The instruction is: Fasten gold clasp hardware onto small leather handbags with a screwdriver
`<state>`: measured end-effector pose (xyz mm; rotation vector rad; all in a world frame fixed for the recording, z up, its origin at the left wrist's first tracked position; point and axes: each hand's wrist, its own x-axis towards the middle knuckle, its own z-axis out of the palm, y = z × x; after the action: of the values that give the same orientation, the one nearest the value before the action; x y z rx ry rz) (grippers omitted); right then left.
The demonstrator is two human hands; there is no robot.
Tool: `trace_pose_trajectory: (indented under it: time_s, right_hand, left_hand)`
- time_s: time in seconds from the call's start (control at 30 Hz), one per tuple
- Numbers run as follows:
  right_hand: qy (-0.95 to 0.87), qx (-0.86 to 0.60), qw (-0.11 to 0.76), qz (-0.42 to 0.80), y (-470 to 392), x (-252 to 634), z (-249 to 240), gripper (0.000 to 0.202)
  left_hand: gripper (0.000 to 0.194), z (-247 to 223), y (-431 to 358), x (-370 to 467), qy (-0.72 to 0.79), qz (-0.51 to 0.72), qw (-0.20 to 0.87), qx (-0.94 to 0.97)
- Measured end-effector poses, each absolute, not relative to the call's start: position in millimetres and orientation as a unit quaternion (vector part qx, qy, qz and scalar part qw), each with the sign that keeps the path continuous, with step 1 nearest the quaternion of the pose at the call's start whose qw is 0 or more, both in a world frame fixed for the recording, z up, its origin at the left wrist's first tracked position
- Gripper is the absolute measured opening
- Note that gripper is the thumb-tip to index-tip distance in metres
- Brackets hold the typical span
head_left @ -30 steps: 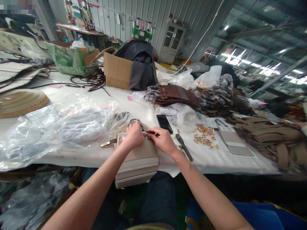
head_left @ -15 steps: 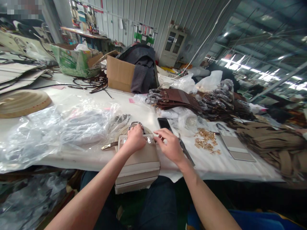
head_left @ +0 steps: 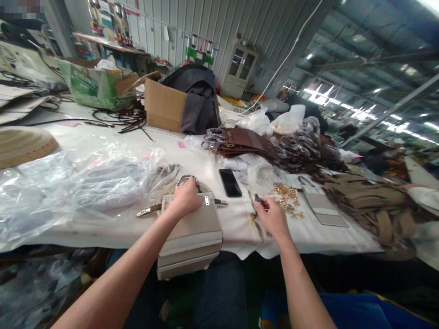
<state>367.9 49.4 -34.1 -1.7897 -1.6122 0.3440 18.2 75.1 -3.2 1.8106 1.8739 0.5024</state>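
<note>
A beige box-shaped bag (head_left: 192, 224) hangs over the table's front edge, with a dark strap and metal clasp (head_left: 148, 210) on its left and a shorter strap (head_left: 220, 202) on its right. My left hand (head_left: 187, 196) is closed on the bag's top, near the plastic-wrapped handle (head_left: 188, 177); what its fingers grip is hidden. To the right of the bag, my right hand (head_left: 270, 212) pinches a small dark tool (head_left: 257, 198), mostly covered by the fingers, above other tools on the table. A black phone (head_left: 230, 183) lies between bag and right hand.
Gold metal pieces (head_left: 286, 198) lie right of my right hand, beside a flat beige panel (head_left: 324, 205) and stacked brown straps (head_left: 368, 196). Plastic-wrapped items (head_left: 113, 183) cover the left. Behind stand a cardboard box (head_left: 164, 105) and dark brown bags (head_left: 247, 141).
My right hand has moved right, away from the bag, to the tools and now pinches a dark one. The right strap is uncovered. My left hand stays on the bag; the view has shifted slightly.
</note>
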Motion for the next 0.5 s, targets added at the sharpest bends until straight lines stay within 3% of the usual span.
trace_pose_trajectory:
  time_s: [0.1, 0.17, 0.4, 0.5]
  right_hand:
    - [-0.541, -0.598, 0.555, 0.206, 36.4, 364.7, -33.6, 0.053]
    - [-0.496, -0.525, 0.636, 0.27, 31.8, 361.4, -32.7, 0.058]
    - [-0.488, -0.482, 0.665, 0.295, 32.3, 325.4, -1.7, 0.041]
    - [-0.525, -0.43, 0.648, 0.346, 35.0, 283.0, 26.2, 0.048]
  left_hand:
    - [0.038, -2.1, 78.1, 15.4, 0.681, 0.177, 0.256, 0.662]
    - [0.039, -0.8, 79.4, 14.5, 0.683, 0.173, 0.263, 0.66]
    - [0.041, -0.3, 79.2, 16.9, 0.686, 0.17, 0.257, 0.659]
    - [0.04, 1.1, 82.3, 19.2, 0.695, 0.161, 0.254, 0.653]
